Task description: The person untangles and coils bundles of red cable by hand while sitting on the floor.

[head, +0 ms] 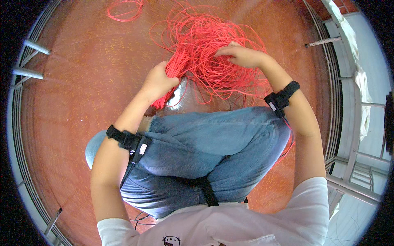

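Observation:
My left hand (161, 78) is closed around a gathered bundle of thin red wires (176, 66). The cut-looking ends of this bundle stick out below my fist, close to my knee. From its upper end the strands run into a large loose tangle of red wire (212, 37) on the floor. My right hand (240, 55) lies over the right side of that tangle, fingers apart and touching the loops. No strand is plainly gripped in it, though its fingertips are partly among the wires.
A separate small coil of red wire (125, 10) lies on the reddish-brown floor (101, 67) at the upper left. Metal bed-like frames with legs (37, 47) stand along the left and right. White cloth (363, 104) hangs on the right frame. My bent knees (197, 132) are just below the wires.

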`<state>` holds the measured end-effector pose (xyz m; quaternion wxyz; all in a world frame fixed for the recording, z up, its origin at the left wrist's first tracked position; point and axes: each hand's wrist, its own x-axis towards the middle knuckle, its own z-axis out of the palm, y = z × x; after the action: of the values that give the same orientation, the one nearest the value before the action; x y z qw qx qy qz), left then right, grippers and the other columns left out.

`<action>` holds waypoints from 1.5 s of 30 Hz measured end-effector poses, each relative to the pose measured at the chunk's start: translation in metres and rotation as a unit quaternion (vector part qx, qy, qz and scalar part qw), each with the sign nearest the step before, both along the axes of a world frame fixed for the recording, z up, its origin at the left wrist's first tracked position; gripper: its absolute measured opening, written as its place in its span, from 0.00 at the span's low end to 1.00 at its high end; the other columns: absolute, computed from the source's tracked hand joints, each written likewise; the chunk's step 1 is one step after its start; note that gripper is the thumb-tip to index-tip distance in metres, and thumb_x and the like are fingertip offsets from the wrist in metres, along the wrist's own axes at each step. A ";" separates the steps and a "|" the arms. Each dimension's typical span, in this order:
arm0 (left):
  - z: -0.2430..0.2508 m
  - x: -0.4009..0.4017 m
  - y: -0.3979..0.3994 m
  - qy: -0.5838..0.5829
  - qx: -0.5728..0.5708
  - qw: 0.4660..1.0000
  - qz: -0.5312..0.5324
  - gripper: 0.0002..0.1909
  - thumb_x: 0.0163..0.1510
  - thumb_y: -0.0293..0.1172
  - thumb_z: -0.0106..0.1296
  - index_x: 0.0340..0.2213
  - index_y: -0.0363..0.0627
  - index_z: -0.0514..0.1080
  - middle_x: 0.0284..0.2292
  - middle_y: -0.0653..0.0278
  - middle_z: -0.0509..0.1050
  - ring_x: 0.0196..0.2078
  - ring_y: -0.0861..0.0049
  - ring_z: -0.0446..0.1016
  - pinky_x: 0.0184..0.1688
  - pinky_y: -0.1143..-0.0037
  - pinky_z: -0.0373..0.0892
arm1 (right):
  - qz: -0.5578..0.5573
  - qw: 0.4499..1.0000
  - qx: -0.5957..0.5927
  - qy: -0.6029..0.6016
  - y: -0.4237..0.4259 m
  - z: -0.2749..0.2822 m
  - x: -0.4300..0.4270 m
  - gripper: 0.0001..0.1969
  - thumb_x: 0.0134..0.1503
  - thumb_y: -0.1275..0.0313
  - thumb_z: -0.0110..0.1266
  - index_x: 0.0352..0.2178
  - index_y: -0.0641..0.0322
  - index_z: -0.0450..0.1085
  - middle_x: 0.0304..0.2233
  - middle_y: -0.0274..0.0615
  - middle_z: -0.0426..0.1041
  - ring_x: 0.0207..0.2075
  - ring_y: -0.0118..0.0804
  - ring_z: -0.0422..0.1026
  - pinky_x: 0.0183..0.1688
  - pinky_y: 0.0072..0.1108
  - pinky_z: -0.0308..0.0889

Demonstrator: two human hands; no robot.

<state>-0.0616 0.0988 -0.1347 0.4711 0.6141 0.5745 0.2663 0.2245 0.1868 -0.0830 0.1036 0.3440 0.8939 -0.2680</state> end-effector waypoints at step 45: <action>0.028 0.002 -0.008 -0.081 -0.092 0.989 0.083 0.24 0.40 0.16 0.49 0.43 0.31 0.63 0.35 0.60 0.72 0.36 0.80 0.71 0.40 0.80 0.66 | 0.099 0.979 0.140 -0.112 -0.097 0.070 -0.057 0.25 0.45 0.72 0.46 0.47 0.66 0.60 0.37 0.44 0.70 0.36 0.40 0.69 0.38 0.26 0.66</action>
<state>-0.0599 0.0904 -0.1068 0.5469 0.4948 0.6054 0.2992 0.1675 0.0902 -0.0135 0.1801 0.2932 0.9348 -0.0884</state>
